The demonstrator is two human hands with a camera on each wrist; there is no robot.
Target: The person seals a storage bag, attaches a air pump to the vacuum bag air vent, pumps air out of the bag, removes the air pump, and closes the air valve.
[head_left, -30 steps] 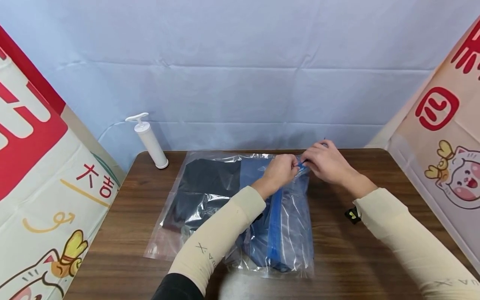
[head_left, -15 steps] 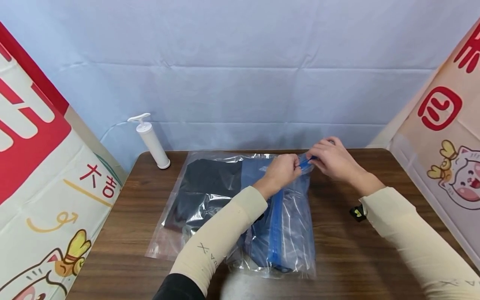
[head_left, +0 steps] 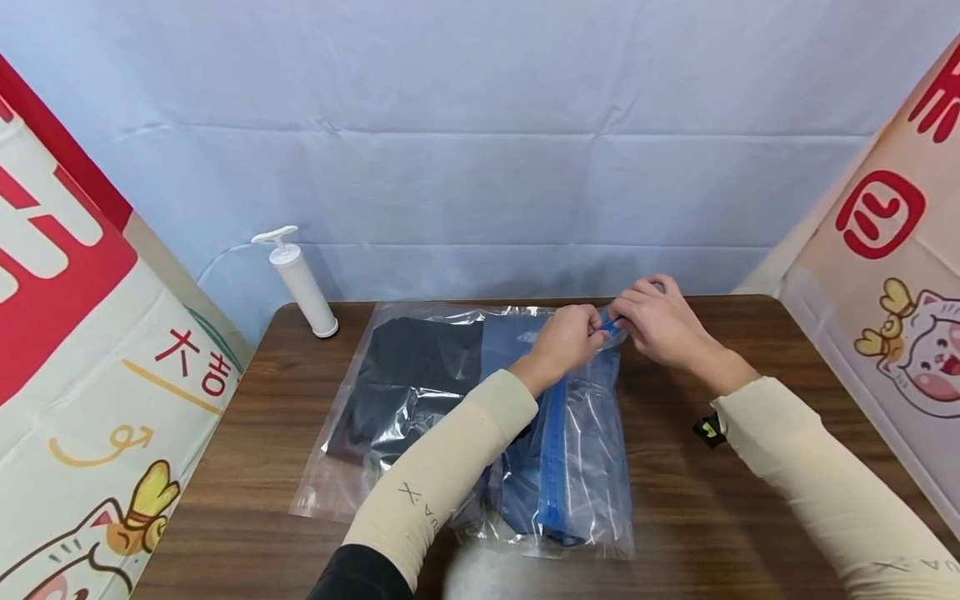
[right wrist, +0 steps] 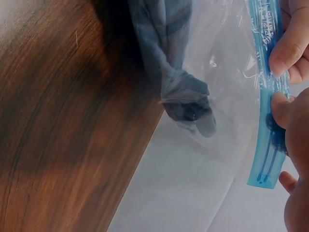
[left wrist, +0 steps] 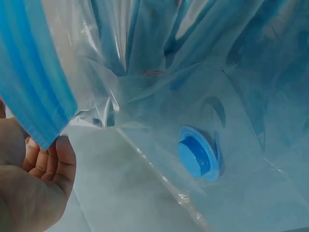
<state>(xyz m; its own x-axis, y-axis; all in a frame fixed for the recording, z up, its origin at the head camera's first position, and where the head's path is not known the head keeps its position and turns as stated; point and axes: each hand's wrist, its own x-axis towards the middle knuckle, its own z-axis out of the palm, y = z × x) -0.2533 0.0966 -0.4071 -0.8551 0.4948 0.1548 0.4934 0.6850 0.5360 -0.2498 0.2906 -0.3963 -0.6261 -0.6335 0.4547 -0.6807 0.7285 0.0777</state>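
Note:
A clear vacuum storage bag lies on the table, packed with folded dark and blue clothes. Along its right part runs a blue zip strip. My left hand pinches this strip near the bag's far right corner. Just to the right, my right hand grips the strip's end, thumb on a small dark zip slider. A short length of strip shows between the hands. In the left wrist view, a blue valve cap sits on the film.
A white hand pump stands at the table's back left corner. The wooden table ends at a pale blue cloth backdrop. Printed banners flank both sides. A small black device is by the right cuff.
My right hand has moved a little right along the strip, away from my left hand, then slightly back. More blue strip shows between them. The left hand has stayed nearly still.

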